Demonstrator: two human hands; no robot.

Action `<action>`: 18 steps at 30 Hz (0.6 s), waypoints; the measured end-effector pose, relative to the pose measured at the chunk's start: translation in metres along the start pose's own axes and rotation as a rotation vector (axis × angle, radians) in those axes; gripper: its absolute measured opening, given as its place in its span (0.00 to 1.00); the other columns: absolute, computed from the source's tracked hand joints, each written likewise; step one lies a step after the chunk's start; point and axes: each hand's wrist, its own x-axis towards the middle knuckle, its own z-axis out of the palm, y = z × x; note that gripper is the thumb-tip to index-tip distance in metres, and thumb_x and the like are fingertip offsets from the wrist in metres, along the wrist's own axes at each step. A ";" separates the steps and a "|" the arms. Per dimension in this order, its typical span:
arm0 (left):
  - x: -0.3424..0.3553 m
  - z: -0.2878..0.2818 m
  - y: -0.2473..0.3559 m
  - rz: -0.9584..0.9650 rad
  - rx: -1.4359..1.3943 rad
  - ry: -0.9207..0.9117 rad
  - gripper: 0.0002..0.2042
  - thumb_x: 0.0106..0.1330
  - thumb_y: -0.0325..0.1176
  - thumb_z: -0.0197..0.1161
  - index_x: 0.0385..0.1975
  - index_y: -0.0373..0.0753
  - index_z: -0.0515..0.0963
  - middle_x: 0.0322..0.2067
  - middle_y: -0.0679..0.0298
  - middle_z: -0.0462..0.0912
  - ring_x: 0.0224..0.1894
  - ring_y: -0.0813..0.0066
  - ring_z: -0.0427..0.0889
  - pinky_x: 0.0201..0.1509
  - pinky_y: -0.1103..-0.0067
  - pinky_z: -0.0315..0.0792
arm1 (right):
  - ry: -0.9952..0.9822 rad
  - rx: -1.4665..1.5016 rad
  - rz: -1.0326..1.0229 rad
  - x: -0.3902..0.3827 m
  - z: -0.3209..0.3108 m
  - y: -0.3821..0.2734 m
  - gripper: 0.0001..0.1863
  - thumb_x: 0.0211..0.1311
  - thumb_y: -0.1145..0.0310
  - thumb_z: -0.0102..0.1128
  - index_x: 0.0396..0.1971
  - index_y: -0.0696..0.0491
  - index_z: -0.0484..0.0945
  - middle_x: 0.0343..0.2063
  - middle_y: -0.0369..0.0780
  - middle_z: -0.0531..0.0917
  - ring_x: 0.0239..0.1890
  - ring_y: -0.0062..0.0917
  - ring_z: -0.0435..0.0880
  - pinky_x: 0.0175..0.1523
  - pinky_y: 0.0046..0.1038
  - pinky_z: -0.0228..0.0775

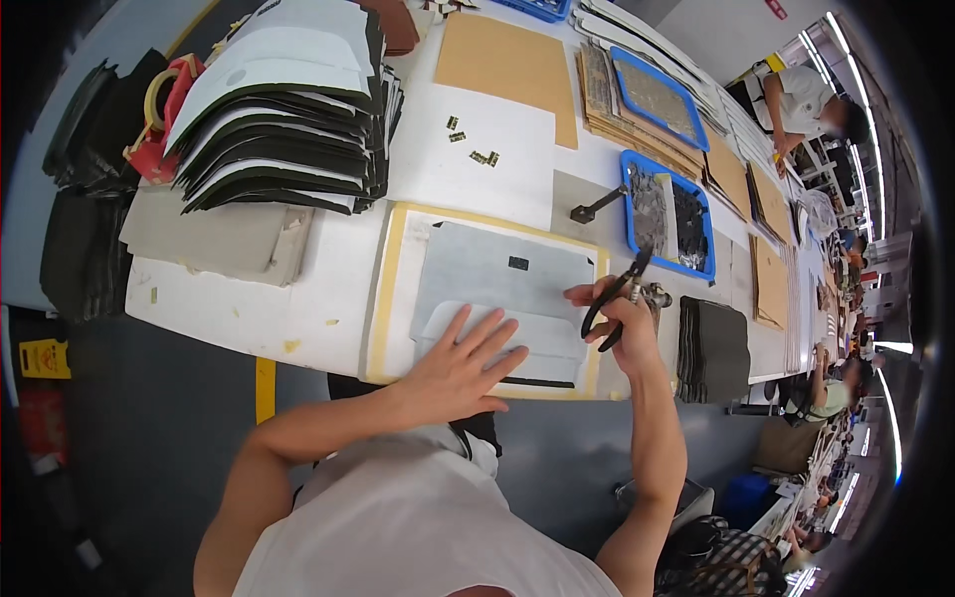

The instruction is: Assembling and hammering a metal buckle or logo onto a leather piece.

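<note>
My left hand (463, 363) lies flat with its fingers spread on a pale cut panel (547, 335). That panel rests over the lower part of a larger grey panel (463, 264), which bears a small dark rectangle (518, 264) near its middle. Both lie on a white board (401, 289) edged with yellow tape. My right hand (629, 323) is closed around black-handled pliers (619, 298) above the board's right side, jaws pointing up and away. A small metal object (656, 296) is partly hidden beside that hand.
A tall stack of black-and-white sheets (284, 119) stands at the left, near a red tape dispenser (164, 124). Blue trays (629, 214) of small pieces and a hammer-like tool (597, 204) lie right of centre. Dark pieces (711, 348) are stacked at right. A person (801, 104) works at the far right.
</note>
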 end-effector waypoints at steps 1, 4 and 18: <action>0.000 0.000 0.001 -0.006 -0.005 -0.004 0.43 0.56 0.63 0.70 0.67 0.40 0.71 0.70 0.46 0.65 0.75 0.45 0.58 0.75 0.43 0.53 | -0.021 -0.008 0.037 0.002 0.008 -0.005 0.14 0.54 0.74 0.47 0.42 0.56 0.73 0.39 0.51 0.87 0.31 0.27 0.82 0.22 0.22 0.75; -0.001 0.001 0.001 -0.015 -0.009 -0.001 0.43 0.57 0.63 0.70 0.67 0.40 0.71 0.70 0.45 0.64 0.76 0.45 0.57 0.75 0.43 0.52 | -0.054 0.026 0.133 0.012 0.016 -0.017 0.17 0.52 0.76 0.48 0.45 0.55 0.71 0.37 0.49 0.86 0.29 0.29 0.83 0.18 0.24 0.71; 0.000 0.002 0.002 -0.059 -0.005 -0.030 0.43 0.58 0.64 0.69 0.69 0.44 0.69 0.73 0.49 0.61 0.76 0.46 0.57 0.76 0.43 0.50 | 0.128 -1.747 -0.458 0.033 0.015 0.018 0.21 0.46 0.77 0.64 0.44 0.54 0.72 0.41 0.47 0.76 0.48 0.43 0.78 0.39 0.43 0.79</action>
